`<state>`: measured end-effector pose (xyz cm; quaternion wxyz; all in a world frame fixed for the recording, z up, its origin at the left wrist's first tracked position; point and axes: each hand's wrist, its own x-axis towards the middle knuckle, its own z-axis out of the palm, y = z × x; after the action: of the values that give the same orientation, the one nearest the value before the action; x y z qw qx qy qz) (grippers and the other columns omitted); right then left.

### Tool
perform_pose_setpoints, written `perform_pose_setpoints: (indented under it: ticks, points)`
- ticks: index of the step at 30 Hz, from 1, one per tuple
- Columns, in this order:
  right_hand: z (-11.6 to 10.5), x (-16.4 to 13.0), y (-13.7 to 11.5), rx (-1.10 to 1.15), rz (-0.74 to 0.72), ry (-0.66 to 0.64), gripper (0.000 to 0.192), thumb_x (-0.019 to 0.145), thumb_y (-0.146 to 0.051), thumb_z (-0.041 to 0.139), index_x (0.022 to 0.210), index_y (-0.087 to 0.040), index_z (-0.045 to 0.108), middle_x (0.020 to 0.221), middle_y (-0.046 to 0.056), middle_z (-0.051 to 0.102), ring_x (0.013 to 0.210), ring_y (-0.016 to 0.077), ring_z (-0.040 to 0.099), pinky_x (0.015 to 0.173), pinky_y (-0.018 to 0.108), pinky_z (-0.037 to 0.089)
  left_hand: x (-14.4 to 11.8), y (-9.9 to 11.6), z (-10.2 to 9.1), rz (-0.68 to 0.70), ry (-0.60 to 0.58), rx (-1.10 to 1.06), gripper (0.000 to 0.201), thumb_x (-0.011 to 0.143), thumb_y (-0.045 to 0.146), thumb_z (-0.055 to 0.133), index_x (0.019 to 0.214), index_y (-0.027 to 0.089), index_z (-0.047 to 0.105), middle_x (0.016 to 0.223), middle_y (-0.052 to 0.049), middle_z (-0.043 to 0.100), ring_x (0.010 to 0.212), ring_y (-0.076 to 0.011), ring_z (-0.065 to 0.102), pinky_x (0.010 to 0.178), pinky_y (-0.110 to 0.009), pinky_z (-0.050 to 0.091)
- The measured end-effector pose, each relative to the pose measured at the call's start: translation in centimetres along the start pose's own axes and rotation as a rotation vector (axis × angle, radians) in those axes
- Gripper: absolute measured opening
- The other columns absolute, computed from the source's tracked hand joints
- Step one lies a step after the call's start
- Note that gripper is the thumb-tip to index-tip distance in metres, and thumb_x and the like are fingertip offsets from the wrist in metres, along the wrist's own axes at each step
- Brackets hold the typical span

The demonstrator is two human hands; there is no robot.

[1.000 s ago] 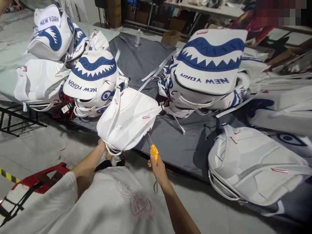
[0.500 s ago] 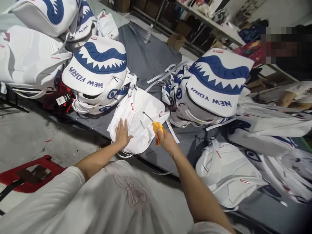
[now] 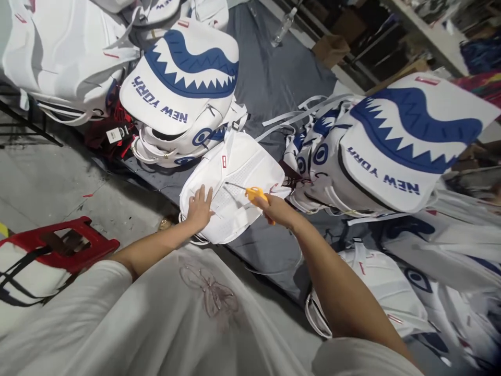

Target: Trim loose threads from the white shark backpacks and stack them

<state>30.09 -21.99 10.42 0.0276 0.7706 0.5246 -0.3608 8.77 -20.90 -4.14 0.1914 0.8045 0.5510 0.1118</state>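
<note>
A white backpack (image 3: 250, 156) lies flat before me, its padded, dotted back panel and straps facing up. My left hand (image 3: 199, 210) rests on its near left part with the fingers spread. In my right hand (image 3: 276, 209) is an orange air blow gun (image 3: 254, 193), gripped by its handle. Its thin dark nozzle points left, over the middle of the panel. Whether the tip touches the fabric I cannot tell.
Stacks of white backpacks with blue shark mouths stand left (image 3: 176, 78) and right (image 3: 407, 130) on the grey-covered table (image 3: 258, 68). More bags (image 3: 376, 282) lie at the lower right. A plastic bottle (image 3: 285, 26) is at the back; a red stool (image 3: 70, 240) stands lower left.
The view has shifted and tilted, so the stacks sit differently in it. The blow gun's nozzle has turned flatter, pointing more to the left. My left hand stays on the backpack.
</note>
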Motion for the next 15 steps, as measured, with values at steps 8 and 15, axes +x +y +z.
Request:
perform_pose_setpoints:
  ticks: [8,15]
  points:
    - [-2.4,-2.7,2.1,0.016,0.014,0.116,0.033,0.104,-0.040,0.039,0.101,-0.015,0.059,0.050,-0.003,0.051,0.042,0.0153,0.051,0.047,0.024,0.037,0.8,-3.7,-1.6,-0.329,-0.058,-1.225,0.045,0.096,0.030,0.054,0.138,0.016,0.050,0.122,-0.015,0.068,0.109,-0.0259,0.066,0.094,-0.042,0.055]
    - [-1.3,-3.4,-2.3,-0.143,-0.155,0.067,0.038,0.104,-0.043,0.041,0.117,-0.014,0.062,0.074,0.005,0.067,0.058,0.0180,0.059,0.059,0.025,0.041,2.0,-3.5,-3.4,-0.633,-0.287,-1.296,0.037,0.100,0.027,0.044,0.135,0.015,0.046,0.092,-0.014,0.071,0.079,-0.0230,0.069,0.078,-0.041,0.057]
